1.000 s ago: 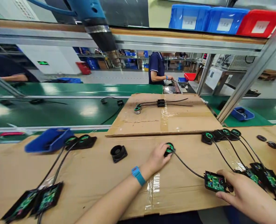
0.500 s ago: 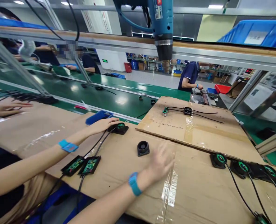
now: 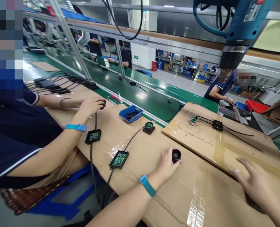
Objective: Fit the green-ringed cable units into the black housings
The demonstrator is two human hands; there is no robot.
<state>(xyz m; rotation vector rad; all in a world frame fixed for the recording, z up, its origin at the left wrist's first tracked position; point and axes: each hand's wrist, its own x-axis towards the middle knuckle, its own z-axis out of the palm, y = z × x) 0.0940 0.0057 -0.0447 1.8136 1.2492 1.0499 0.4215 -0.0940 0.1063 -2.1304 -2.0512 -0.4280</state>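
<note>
While the left hand (image 3: 166, 164) closes thumb and fingers on a black round housing (image 3: 176, 155) lying on the cardboard bench cover (image 3: 140, 148), the right hand (image 3: 257, 184) rests open and empty, fingers spread, near the raised cardboard sheet (image 3: 225, 142). Judged step: picking up the housing; lifting it calls for a firmer pinch. Open room lies between the hands; a co-worker's wired circuit board (image 3: 119, 159) lies to the left, well apart.

A small black round housing (image 3: 176, 155), its open top facing up, sits upright on the cardboard-covered bench (image 3: 140, 154) just before my raised cardboard sheet (image 3: 225, 148), fingertips touching its side.
</note>
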